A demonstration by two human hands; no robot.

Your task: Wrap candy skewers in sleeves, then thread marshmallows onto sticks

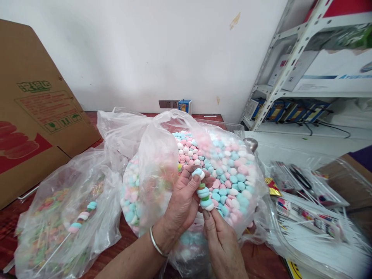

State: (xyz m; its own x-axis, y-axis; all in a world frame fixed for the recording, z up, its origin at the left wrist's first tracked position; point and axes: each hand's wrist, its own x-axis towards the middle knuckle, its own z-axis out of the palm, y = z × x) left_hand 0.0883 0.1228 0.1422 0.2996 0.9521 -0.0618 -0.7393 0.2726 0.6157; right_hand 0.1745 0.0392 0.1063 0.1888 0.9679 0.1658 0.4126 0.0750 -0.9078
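Observation:
My left hand pinches a blue-and-white marshmallow at the top of a candy skewer. My right hand grips the skewer from below, just under its stacked blue, white and green pieces. Both hands hover over a big clear plastic bag full of pink, blue and white marshmallows. A silver bangle circles my left wrist.
A second clear bag at the left holds finished skewers. A cardboard box leans at the far left. At the right a clear tray holds white sticks and scissors. Metal shelving stands behind it. The table is dark red wood.

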